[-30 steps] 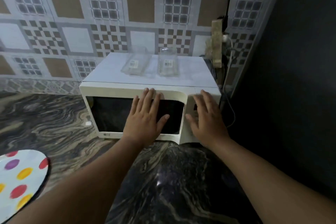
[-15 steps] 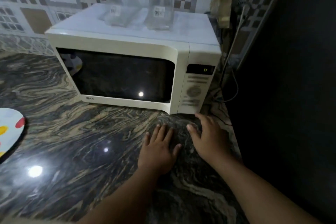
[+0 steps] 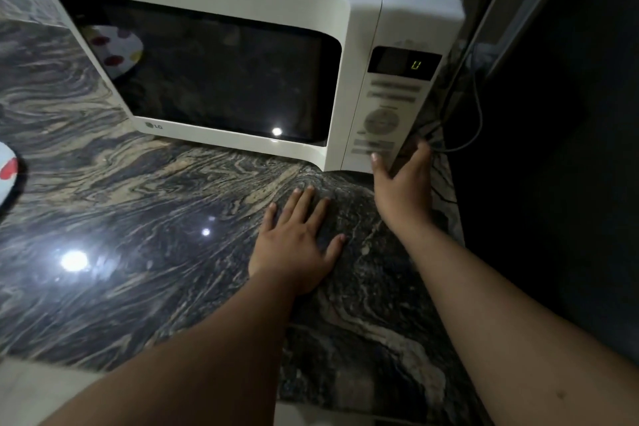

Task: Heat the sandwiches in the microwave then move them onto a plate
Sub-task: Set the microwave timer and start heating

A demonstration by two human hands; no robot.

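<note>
White boxy microwave with glossy dark door glass [image 3: 221, 55] fills upper frame, door closed; sandwiches not visible through glass. Green digit lit on control panel [image 3: 394, 97]. Dark swirled polished stone table [image 3: 138, 218] below, glare spots. Left hand [image 3: 297, 245] flat on table, fingers spread, empty. Right hand [image 3: 404, 187] at microwave's lower right corner, thumb on panel's bottom button, fingers around side. Polka-dot round plate [image 3: 7, 176] at left edge.

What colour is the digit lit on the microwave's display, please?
Green, on the display; head view shows it.
</note>
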